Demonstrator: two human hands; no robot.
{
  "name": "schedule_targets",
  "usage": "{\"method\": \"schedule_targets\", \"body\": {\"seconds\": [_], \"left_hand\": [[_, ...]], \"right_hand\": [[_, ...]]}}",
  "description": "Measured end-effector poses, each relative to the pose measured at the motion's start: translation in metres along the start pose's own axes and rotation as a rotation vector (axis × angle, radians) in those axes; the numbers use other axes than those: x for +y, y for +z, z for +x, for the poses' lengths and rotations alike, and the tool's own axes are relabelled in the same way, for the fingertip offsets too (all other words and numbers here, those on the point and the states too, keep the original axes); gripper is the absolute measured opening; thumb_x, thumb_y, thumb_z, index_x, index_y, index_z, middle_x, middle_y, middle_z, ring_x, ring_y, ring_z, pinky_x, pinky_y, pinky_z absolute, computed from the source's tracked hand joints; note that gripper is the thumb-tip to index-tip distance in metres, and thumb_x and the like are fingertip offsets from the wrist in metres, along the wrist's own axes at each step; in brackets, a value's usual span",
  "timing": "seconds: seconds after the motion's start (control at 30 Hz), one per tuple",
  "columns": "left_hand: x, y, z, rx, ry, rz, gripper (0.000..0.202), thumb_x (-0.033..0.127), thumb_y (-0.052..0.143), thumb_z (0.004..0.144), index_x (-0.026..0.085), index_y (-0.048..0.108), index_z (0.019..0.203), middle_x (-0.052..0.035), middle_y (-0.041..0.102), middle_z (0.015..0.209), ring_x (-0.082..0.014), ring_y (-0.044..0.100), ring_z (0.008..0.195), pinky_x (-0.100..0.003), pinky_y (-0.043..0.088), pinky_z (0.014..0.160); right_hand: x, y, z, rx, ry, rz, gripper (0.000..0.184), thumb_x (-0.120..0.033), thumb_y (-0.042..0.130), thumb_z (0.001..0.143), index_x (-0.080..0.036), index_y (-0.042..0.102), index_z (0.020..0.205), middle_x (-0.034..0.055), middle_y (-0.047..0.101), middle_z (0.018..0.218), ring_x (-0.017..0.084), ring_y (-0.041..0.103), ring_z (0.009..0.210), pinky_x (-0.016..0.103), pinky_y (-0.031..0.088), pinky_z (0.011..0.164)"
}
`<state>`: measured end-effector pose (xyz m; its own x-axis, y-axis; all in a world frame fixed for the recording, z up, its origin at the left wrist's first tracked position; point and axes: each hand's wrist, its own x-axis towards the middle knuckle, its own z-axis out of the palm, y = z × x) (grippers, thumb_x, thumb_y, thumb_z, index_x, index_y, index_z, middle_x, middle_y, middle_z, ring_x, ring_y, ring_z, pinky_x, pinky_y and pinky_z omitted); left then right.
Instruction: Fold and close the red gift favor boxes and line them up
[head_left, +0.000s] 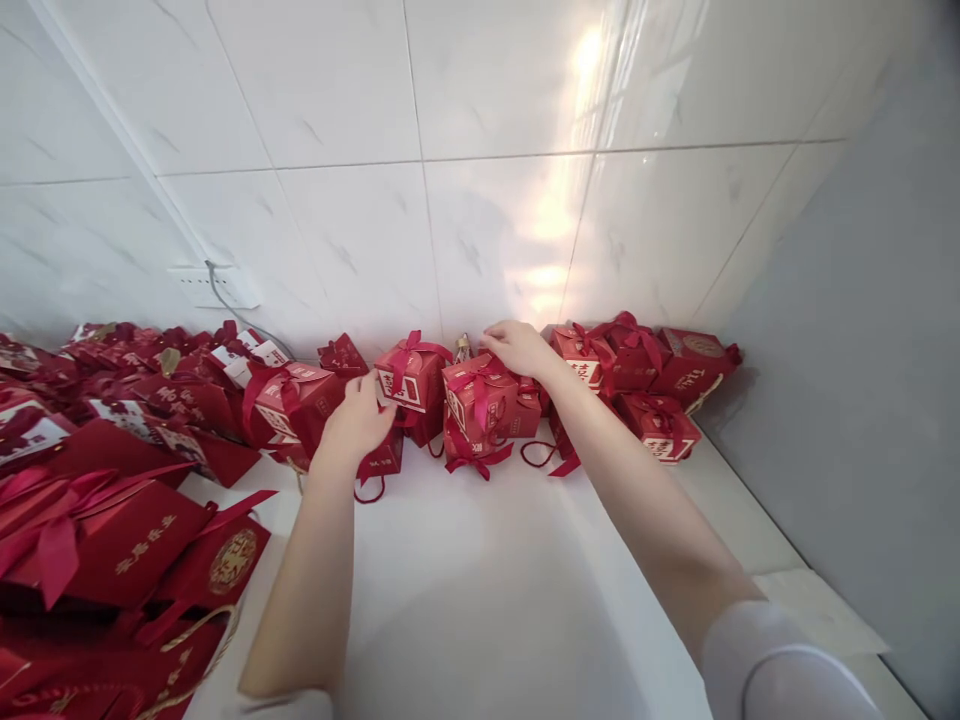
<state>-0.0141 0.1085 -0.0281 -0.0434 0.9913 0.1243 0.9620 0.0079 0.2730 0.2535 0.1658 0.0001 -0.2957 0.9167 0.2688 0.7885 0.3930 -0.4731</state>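
- Hands, two: left hand [356, 420] and right hand [517, 347], both stretched to the back row by the tiled wall [420, 200].
- Red ribboned gift boxes between the hands, two: left box [411, 378] and right box [474, 395], side by side and touching.
- Left hand: fingertips against the near left corner of the left box. The fingers are curled, and I cannot tell whether they pinch anything.
- Right hand: lies over the top back edge of the right box, fingers bent down. Whether it grips the ribbon cannot be told.
- Right of the right hand: a cluster of four boxes [664, 425], close-packed.
- Left of the left hand: a heap of boxes and flat red bags [112, 550], too many to count.
- White tabletop [465, 590]: bare below both forearms, bounded by a grey wall [885, 400] on the right.
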Motion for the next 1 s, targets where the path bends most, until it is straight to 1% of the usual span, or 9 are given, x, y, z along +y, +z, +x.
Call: {"method": "schedule_targets", "body": {"seconds": [0.1,0.2,0.27,0.37,0.5,0.6,0.7,0.8,1.0], "left_hand": [[0.006,-0.012,-0.039,-0.183,0.108,-0.010,0.063,0.051,0.041,0.090,0.023,0.035,0.146,-0.0124,0.050,0.141,-0.0332,0.051,0.126,-0.043,0.043,0.098],[0.008,-0.027,-0.069,-0.410,0.109,-0.073,0.065,0.057,0.039,0.090,0.027,0.033,0.147,-0.0096,0.066,0.118,-0.0299,0.061,0.108,-0.040,0.048,0.086],[0.008,-0.035,-0.083,-0.461,0.122,-0.121,0.065,0.060,0.038,0.090,0.030,0.031,0.148,-0.0079,0.066,0.117,-0.0279,0.062,0.106,-0.038,0.047,0.085],[0.008,-0.041,-0.097,-0.421,0.130,-0.135,0.066,0.061,0.038,0.090,0.033,0.030,0.148,-0.0069,0.059,0.131,-0.0280,0.057,0.116,-0.039,0.045,0.091],[0.007,-0.041,-0.108,-0.440,0.157,-0.132,0.067,0.062,0.036,0.090,0.031,0.030,0.149,-0.0094,0.059,0.130,-0.0288,0.060,0.111,-0.040,0.044,0.090],[0.005,-0.041,-0.112,-0.453,0.212,-0.151,0.067,0.062,0.037,0.090,0.031,0.031,0.148,-0.0097,0.060,0.128,-0.0282,0.060,0.110,-0.040,0.044,0.091],[0.003,-0.043,-0.113,-0.440,0.220,-0.153,0.068,0.063,0.036,0.090,0.030,0.030,0.149,-0.0109,0.060,0.128,-0.0287,0.060,0.111,-0.040,0.044,0.091],[0.001,-0.048,-0.115,-0.436,0.200,-0.154,0.069,0.062,0.037,0.090,0.027,0.031,0.149,-0.0122,0.059,0.130,-0.0291,0.060,0.111,-0.040,0.045,0.091],[0.000,-0.060,-0.118,-0.319,0.193,-0.211,0.063,0.062,0.038,0.090,0.032,0.037,0.145,-0.0072,0.057,0.136,-0.0281,0.058,0.119,-0.041,0.045,0.097]], "right_hand": [[0.004,0.014,0.042,-0.116,0.006,-0.002,0.032,-0.030,0.047,0.097,-0.013,0.073,0.090,0.0101,0.071,0.104,0.022,0.063,0.095,0.026,0.042,0.085],[0.004,0.024,0.058,-0.239,-0.018,0.027,0.032,-0.033,0.049,0.097,-0.017,0.075,0.086,0.0048,0.073,0.099,0.018,0.064,0.087,0.023,0.043,0.082],[0.002,0.030,0.061,-0.272,-0.026,0.037,0.033,-0.031,0.048,0.097,-0.018,0.075,0.083,0.0038,0.073,0.097,0.017,0.065,0.085,0.023,0.044,0.081],[-0.002,0.035,0.065,-0.247,-0.015,0.023,0.023,-0.027,0.054,0.095,-0.015,0.071,0.084,0.0072,0.072,0.094,0.018,0.064,0.085,0.029,0.046,0.084],[-0.008,0.032,0.067,-0.083,-0.045,0.037,0.014,-0.020,0.060,0.088,-0.010,0.068,0.094,0.0130,0.066,0.106,0.023,0.060,0.101,0.036,0.046,0.093],[-0.014,0.018,0.065,0.130,-0.080,0.071,0.032,-0.014,0.050,0.089,-0.011,0.059,0.119,0.0165,0.048,0.134,0.026,0.044,0.127,0.036,0.039,0.105],[-0.022,-0.004,0.056,0.410,-0.160,0.166,0.045,-0.022,0.046,0.094,-0.018,0.041,0.138,0.0136,0.028,0.148,0.024,0.029,0.139,0.039,0.039,0.108],[-0.038,-0.032,0.029,0.695,-0.379,0.335,0.037,-0.035,0.050,0.097,-0.026,0.047,0.133,0.0096,0.038,0.140,0.024,0.039,0.133,0.042,0.046,0.101],[-0.086,-0.069,-0.073,0.764,-0.484,0.536,0.021,-0.032,0.058,0.095,-0.030,0.064,0.115,0.0032,0.057,0.121,0.022,0.055,0.117,0.039,0.052,0.094]]}}
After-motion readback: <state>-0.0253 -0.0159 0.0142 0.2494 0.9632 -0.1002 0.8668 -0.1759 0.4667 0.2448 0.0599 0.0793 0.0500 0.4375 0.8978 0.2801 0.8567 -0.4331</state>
